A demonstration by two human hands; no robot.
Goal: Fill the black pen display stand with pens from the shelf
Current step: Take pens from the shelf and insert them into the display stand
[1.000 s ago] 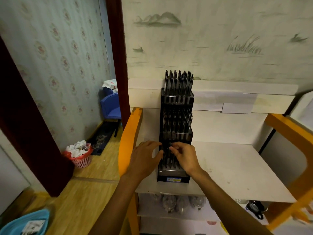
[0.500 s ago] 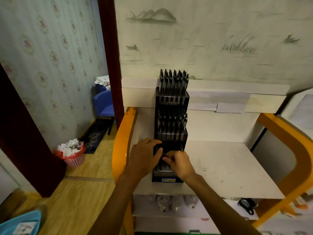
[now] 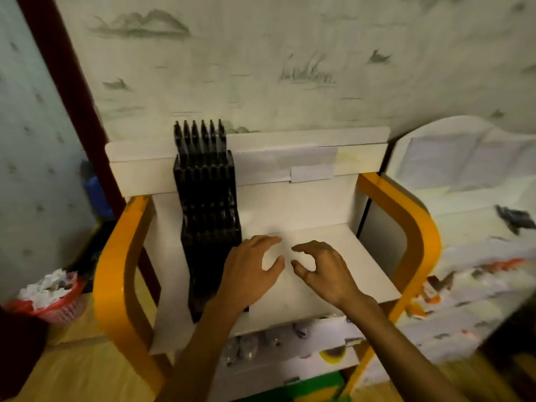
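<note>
Surface: white shelf top [image 3: 333,274] between orange side rails, against a papered wall.
Fingers: both hands, a moment ago at the stand's lowest tier, are now off it, loosely spread, holding nothing.
Left hand [image 3: 249,274]: just right of the stand.
Right hand [image 3: 322,268]: over bare shelf.
Pen display stand [image 3: 207,216]: upright at the shelf's left, tiers apparently stocked with pens [image 3: 200,134]; filling seems near complete.

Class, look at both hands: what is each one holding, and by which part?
Nothing. The left hand and right hand hang loosely over the white shelf, beside the pen stand.
</note>
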